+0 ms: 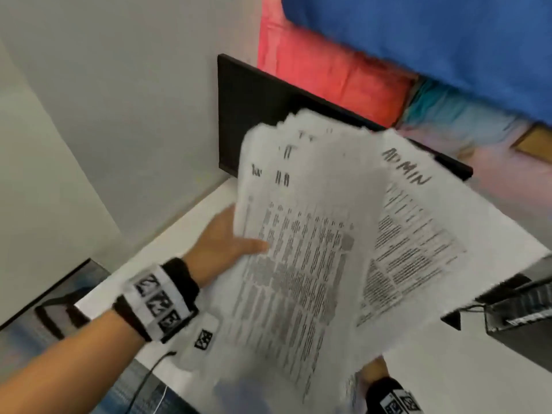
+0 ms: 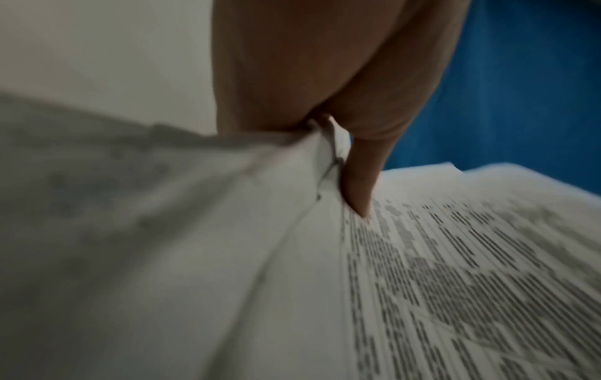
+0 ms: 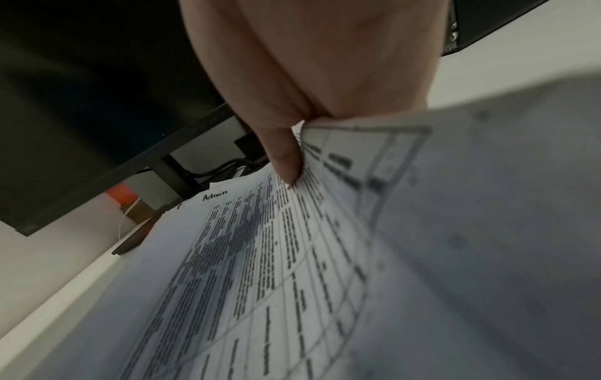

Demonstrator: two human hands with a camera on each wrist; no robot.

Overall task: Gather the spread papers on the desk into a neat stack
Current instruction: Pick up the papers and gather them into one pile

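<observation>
Above the white desk [image 1: 185, 216] you are holding a fanned bundle of white printed paper sheets [image 1: 301, 249], lifted clear of the surface and blurred by motion. Your left hand [image 1: 227, 240] pinches the bundle's left edge — thumb on the printed face, the other fingers hidden behind the sheets. Your right hand [image 1: 375, 369] grips the near lower edge, mostly hidden under the paper in the head view; the right wrist view shows its thumb [image 3: 286, 159] pressed on the top sheet and the sheets clamped against the palm. One sheet, hand-lettered "ADMIN" [image 1: 406, 168], sticks out to the right behind the front pages — the edges are not aligned. Behind the papers stands a black flat monitor [image 1: 248, 115].
</observation>
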